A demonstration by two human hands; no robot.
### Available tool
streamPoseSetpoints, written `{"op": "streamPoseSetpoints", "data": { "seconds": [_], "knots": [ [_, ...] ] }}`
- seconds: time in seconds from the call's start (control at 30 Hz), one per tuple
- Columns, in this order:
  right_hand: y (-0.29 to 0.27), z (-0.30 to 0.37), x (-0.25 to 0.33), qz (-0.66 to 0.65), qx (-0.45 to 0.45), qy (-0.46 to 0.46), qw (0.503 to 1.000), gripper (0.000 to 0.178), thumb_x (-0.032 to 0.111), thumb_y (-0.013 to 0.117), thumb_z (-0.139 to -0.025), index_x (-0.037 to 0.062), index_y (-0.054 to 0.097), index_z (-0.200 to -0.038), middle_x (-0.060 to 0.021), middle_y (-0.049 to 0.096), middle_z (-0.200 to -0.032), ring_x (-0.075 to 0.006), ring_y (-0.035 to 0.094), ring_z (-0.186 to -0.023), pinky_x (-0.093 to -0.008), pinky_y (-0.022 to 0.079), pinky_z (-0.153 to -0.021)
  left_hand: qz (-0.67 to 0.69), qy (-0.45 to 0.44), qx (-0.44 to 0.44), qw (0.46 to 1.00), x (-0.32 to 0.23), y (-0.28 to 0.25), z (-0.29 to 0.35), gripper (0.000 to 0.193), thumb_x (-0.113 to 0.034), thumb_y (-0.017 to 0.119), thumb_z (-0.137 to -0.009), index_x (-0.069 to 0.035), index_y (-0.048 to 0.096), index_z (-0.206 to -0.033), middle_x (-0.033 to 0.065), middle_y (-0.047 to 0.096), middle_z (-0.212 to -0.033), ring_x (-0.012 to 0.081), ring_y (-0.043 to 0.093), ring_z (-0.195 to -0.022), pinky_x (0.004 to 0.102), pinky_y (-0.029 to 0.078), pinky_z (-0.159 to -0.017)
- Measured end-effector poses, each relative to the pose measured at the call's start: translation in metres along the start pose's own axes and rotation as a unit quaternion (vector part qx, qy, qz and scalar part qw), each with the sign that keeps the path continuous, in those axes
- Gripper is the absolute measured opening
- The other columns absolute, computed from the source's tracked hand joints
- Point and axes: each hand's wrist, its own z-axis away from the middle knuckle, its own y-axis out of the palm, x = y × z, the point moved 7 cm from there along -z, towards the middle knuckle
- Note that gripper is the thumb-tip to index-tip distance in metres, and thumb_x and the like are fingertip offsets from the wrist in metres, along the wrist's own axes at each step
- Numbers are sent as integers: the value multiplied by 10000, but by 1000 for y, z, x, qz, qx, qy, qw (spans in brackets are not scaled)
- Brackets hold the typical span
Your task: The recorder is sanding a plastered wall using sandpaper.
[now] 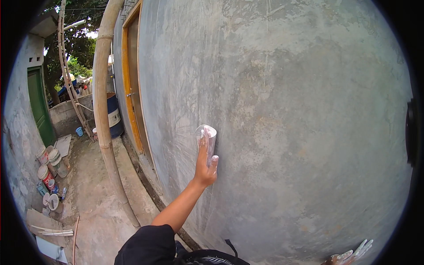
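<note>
My left hand (206, 163) is raised against the grey plastered wall (291, 110), its fingers pointing up and dusted white. It grips a thin, pale, curled sheet (211, 138) that looks like sandpaper and presses it to the wall; the far side of the sheet curves up around the fingertips. The thumb sticks out to the right along the sheet's lower edge. At the lower right, my right hand (351, 255) shows fingers stretched out and coated in white powder, with nothing seen in them. It is beside the wall; whether it touches cannot be told.
A bamboo pole (102, 88) stands upright left of my arm. Beyond it are a wooden-framed door (131, 84) and a blue drum (114, 115). Several buckets (55, 157) line the opposite wall near a green door (39, 104). Sticks (52, 231) lie on the concrete floor (95, 190).
</note>
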Motion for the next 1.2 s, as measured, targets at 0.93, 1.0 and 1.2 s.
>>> {"op": "streamPoseSetpoints", "data": {
  "seconds": [0.93,1.0,1.2],
  "knots": [
    [-8,1,1,-17,3,46,999,538,377,377,-1027,-51,608,-1258,-334,508,-1354,-499,453,-1294,-629,314,-1074,87,-287,-11,954,35,12,131,599,-373,429,-1040,88,362,-1416,194,463,-1391,275,408,-1315,366,271,-1115],
    [-2,-10,18,-14,10,47,999,539,378,381,-1024,-51,609,-1257,-333,510,-1353,-498,455,-1292,-627,315,-1073,161,-407,11,899,57,15,136,645,-367,428,-1036,93,291,-1468,218,366,-1509,307,312,-1428,383,198,-1171],
    [-8,6,3,-3,10,54,998,544,384,392,-1013,-53,610,-1254,-330,514,-1348,-495,462,-1284,-620,321,-1071,142,-249,21,958,15,38,140,698,-320,434,-1024,105,164,-1507,225,174,-1603,324,108,-1506,391,71,-1206]
  ]
}}
